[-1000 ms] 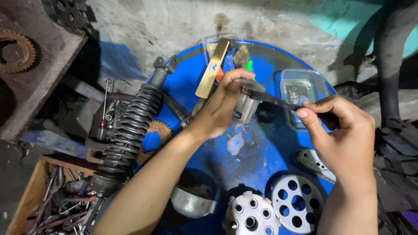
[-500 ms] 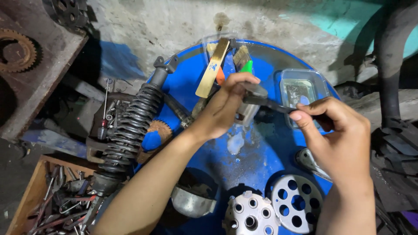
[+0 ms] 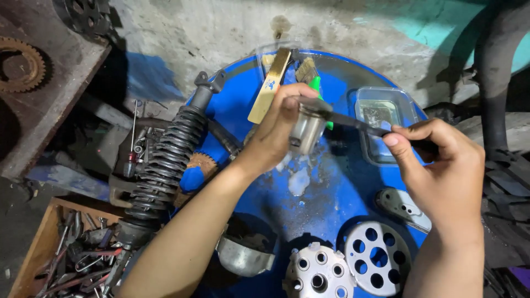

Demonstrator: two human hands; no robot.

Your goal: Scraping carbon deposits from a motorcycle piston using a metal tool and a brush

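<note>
My left hand grips a small grey metal cylinder part above the blue drum top. My right hand pinches the dark handle of a thin flat tool, whose tip rests on the top rim of the cylinder. Both hands hover over the middle of the drum. Behind the left hand lie a wooden-handled brush and a green-handled brush.
A clear plastic box sits at the drum's right. Two round perforated metal plates and a metal cup lie at the front. A black coil shock absorber leans at left above a wooden tray of tools. A rusty sprocket lies far left.
Both hands have shifted slightly left and up, and the tool tip has moved onto the cylinder's rim. The left hand's grip on the cylinder has turned a little.
</note>
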